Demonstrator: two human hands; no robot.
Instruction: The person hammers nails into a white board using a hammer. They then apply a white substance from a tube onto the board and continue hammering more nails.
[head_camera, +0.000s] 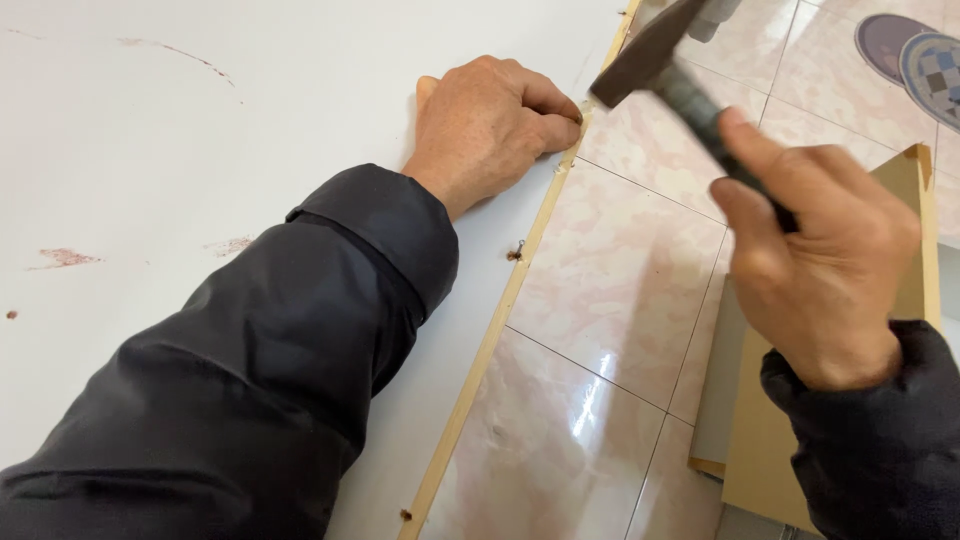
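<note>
A person's left hand (492, 125) rests curled on a white panel (200, 150), fingertips pinched together at the panel's pale wooden edge strip (500, 310); whatever they pinch is too small to make out. The right hand (815, 270), fingers wrapped round the handle, holds a hammer (660, 65) whose blurred head hangs just beside those fingertips, over the pink tiled floor (610, 290). A tan board (915, 240) leans beyond the right hand.

The hammer (655, 55) in my right grip (815, 265) has a dull dark metal head. The white panel (200, 150) is smooth and matt, stained, edged with bare pale wood. The floor (600, 300) tiles are glossy. My sleeves are matt black cloth.
</note>
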